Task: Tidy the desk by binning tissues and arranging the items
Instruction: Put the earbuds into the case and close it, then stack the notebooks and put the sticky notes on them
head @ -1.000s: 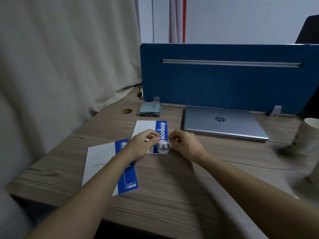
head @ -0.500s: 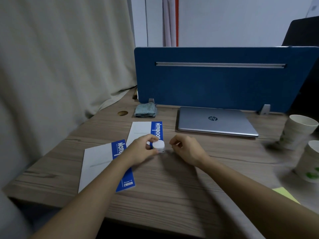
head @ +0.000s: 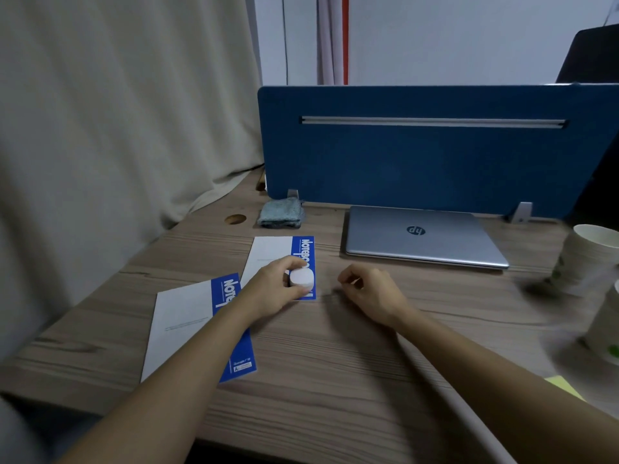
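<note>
— On the wooden desk (head: 335,380), near its middle, what is the left hand (head: 271,291) doing?
— Its fingers and thumb are curled round a small white round container (head: 302,278), gripping it over the near end of the farther notebook (head: 281,259), right above that book's blue spine strip.
— And the right hand (head: 370,293)?
— At three o'clock from the container, apart from it. The fingers are curled in, thumb against the fingertips. Whether something tiny is pinched there, I cannot tell; the knuckles hover just above the wood.
— Where do the other items sit?
— A second notebook (head: 194,326), white with a blue band, lies at seven o'clock from the container, partly under the left forearm. A closed silver laptop (head: 422,237) rests at one o'clock, just before the blue divider panel (head: 435,149). A folded grey-blue cloth (head: 280,214) sits at twelve o'clock, against the panel's foot.
— Anything out at the right edge?
— Two paper cups (head: 589,259), blurred, around three o'clock, and a yellow sheet corner (head: 564,386) at about four o'clock. A beige curtain (head: 117,112) hangs along the left side.
</note>
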The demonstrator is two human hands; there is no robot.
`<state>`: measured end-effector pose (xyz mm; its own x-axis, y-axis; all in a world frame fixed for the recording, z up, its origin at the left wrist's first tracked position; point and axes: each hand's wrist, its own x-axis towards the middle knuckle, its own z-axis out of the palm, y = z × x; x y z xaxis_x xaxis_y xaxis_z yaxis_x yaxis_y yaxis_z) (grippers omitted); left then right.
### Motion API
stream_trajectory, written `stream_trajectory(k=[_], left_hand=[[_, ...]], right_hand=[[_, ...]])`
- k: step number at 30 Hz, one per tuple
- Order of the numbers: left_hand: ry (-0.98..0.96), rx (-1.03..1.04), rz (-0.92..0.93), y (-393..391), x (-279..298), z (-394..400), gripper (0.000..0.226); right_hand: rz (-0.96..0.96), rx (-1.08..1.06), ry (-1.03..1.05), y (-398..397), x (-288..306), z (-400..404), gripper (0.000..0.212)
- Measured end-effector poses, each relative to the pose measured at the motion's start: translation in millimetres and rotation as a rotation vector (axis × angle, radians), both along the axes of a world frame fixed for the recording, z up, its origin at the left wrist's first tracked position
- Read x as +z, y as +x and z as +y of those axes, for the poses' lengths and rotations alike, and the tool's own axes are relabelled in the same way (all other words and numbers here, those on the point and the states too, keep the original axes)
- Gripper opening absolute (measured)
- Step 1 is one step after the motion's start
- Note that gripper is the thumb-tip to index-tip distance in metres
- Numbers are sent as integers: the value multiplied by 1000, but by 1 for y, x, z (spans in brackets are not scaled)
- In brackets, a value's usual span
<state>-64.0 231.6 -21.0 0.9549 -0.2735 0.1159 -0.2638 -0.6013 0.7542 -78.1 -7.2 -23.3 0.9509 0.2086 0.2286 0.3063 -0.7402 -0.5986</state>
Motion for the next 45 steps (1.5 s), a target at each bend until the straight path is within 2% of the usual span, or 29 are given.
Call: stream_trajectory(k=[12,22,31,35,42,45], left_hand=[[39,208,61,23,5,73,51],[-135,290,130,36,-2,113,25],[-109,276,161,40,-1,110,33],[-83,296,131,31,4,106,39],[-98,305,47,8,10,103,34],[-147,341,61,-8,11,113,37]], right_hand=[[32,60,8,27,-2,23,14],[38,67,25,36,-1,49,16],[48,45,28,35,-2,44,15],[43,39,32,33,-2,46,14],[19,70,35,21,2,59,12],[24,106,47,12,5,73,15]])
